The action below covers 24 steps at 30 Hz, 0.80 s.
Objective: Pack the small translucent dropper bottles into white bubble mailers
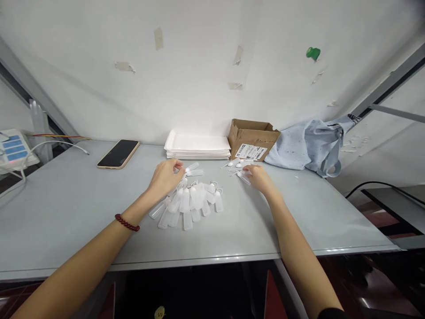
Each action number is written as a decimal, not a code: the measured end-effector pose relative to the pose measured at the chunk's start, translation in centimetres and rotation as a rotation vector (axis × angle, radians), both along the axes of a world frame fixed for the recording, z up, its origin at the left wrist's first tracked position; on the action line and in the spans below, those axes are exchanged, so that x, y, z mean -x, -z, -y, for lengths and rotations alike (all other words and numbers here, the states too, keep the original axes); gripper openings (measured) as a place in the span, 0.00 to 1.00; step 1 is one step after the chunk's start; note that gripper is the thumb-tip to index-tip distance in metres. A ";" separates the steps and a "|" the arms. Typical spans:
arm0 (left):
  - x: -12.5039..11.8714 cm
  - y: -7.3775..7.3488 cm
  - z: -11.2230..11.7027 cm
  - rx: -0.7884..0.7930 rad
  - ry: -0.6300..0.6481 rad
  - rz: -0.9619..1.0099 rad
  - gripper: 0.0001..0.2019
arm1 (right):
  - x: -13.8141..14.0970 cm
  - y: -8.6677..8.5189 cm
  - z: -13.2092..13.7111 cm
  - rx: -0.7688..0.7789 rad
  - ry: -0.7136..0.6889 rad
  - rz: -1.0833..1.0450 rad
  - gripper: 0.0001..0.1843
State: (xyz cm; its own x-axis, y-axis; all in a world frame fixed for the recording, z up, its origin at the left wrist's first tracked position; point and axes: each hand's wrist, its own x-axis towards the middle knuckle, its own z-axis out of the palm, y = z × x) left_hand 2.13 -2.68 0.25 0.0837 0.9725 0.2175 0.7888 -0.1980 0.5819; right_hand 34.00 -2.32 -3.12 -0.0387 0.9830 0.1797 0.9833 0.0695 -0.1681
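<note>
Plainly, our grey counter (66, 212) carries a fanned heap of small translucent bottles (192, 201) between our hands. Our left hand (166, 177) closes its fingers (178, 167) narrowly on a capped bottle (192, 167) beyond the heap. Our right hand (260, 177) covers a loose bottle (244, 178), and we cannot tell its grip.

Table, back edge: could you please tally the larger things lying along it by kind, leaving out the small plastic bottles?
Phone: 1
Stack of white trays: 1
Cardboard box: 1
Blue cloth bag: 1
Total: 4
</note>
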 end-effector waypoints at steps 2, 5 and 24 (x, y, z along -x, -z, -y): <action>-0.1 -0.1 0.1 -0.001 0.000 0.009 0.16 | -0.1 0.1 -0.1 -0.008 -0.005 -0.009 0.17; -0.1 -0.2 0.2 -0.011 -0.004 0.025 0.16 | -0.2 0.1 -0.2 -0.053 -0.009 -0.031 0.17; -1.8 -0.9 2.5 -0.014 0.237 0.201 0.15 | 6.5 -2.5 3.0 -0.221 -0.364 -0.579 0.11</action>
State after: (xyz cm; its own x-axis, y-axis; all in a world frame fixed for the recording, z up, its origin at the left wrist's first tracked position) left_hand 3.91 -5.19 1.15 0.2615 0.9277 0.2663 0.5888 -0.3720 0.7176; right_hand 27.50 -5.35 -0.59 -0.1949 0.8640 0.4642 0.6485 0.4686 -0.5999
